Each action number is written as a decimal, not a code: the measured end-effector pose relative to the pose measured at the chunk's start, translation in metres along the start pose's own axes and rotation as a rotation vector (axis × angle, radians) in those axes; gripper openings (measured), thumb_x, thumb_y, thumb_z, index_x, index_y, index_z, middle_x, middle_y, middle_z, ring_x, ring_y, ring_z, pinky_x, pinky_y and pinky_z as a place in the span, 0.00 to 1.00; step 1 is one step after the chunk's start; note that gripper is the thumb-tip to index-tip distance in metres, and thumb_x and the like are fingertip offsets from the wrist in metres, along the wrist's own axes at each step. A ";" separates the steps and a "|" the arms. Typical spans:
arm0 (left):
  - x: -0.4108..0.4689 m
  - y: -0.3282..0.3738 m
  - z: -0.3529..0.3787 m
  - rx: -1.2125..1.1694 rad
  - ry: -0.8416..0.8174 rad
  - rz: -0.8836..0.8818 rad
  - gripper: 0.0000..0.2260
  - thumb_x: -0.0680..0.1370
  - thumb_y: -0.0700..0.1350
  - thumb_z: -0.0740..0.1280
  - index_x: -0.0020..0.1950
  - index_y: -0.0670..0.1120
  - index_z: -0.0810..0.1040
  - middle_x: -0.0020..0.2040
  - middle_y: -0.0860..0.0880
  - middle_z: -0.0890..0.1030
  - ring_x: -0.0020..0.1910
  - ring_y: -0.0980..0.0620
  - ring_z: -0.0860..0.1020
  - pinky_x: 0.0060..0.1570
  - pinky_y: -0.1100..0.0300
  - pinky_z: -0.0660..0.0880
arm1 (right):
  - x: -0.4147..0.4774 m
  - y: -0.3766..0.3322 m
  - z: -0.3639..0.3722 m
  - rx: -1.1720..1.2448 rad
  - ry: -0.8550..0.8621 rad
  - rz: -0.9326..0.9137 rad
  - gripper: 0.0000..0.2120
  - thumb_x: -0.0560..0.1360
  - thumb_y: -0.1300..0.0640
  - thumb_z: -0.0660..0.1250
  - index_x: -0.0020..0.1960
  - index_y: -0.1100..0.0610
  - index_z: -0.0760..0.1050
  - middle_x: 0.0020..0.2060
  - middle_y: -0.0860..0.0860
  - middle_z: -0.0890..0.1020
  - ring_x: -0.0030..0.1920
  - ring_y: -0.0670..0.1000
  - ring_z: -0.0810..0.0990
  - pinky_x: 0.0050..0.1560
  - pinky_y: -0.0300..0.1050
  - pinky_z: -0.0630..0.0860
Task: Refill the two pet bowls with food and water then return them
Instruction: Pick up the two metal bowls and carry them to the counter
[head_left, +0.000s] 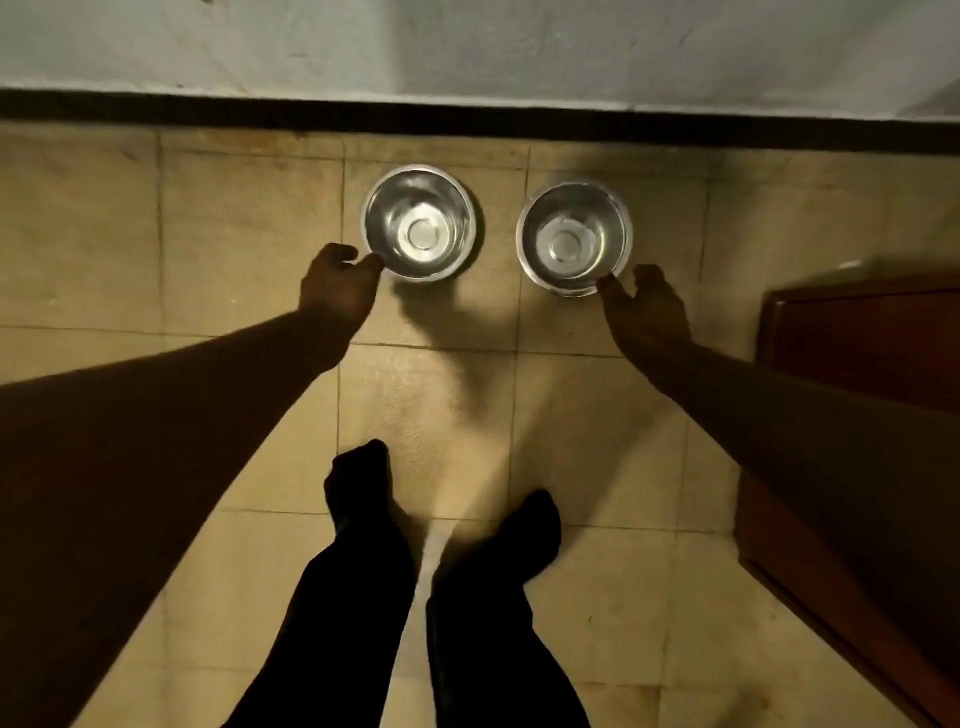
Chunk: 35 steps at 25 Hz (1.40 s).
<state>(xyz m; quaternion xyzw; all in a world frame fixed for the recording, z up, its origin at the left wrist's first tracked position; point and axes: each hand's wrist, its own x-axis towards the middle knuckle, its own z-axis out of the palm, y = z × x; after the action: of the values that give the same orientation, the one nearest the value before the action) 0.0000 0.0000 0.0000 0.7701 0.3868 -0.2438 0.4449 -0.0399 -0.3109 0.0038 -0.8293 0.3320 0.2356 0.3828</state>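
Two shiny steel pet bowls stand side by side on the tiled floor near the wall, and I see no food in either. My left hand (337, 291) reaches the left bowl (418, 223); one fingertip touches its near left rim and the other fingers are loosely curled. My right hand (649, 306) is at the right bowl (574, 238), a fingertip on its near right rim and the other fingers spread beside it. Neither hand is closed around a bowl.
A white wall with a black skirting strip (467, 122) runs just behind the bowls. A dark wooden piece of furniture (857, 364) stands on the right, close to my right arm. My legs and feet (358, 483) are on the beige tiles below the bowls.
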 end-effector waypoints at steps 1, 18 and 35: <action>0.028 -0.017 0.015 -0.075 0.047 -0.045 0.29 0.77 0.57 0.70 0.76 0.46 0.73 0.70 0.42 0.78 0.64 0.40 0.79 0.63 0.44 0.80 | 0.025 0.016 0.025 0.062 -0.002 0.051 0.33 0.84 0.42 0.66 0.81 0.60 0.64 0.74 0.58 0.76 0.73 0.60 0.75 0.63 0.44 0.71; 0.162 -0.057 0.102 -0.536 0.088 -0.047 0.17 0.74 0.31 0.74 0.60 0.41 0.78 0.54 0.42 0.83 0.51 0.40 0.86 0.35 0.51 0.86 | 0.190 0.065 0.116 0.740 0.111 0.305 0.15 0.79 0.70 0.71 0.64 0.60 0.76 0.63 0.62 0.81 0.55 0.60 0.85 0.37 0.49 0.88; -0.289 0.206 -0.116 -0.510 -0.487 0.196 0.19 0.79 0.38 0.68 0.69 0.53 0.81 0.63 0.44 0.85 0.56 0.46 0.86 0.44 0.53 0.85 | -0.294 -0.107 -0.246 0.873 0.458 0.078 0.11 0.83 0.67 0.65 0.64 0.63 0.80 0.43 0.58 0.85 0.28 0.44 0.86 0.27 0.37 0.80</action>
<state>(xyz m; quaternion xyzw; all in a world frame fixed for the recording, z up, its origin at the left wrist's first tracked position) 0.0029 -0.0706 0.3664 0.5872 0.2421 -0.2717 0.7230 -0.1246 -0.3443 0.3909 -0.6090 0.5061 -0.0995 0.6026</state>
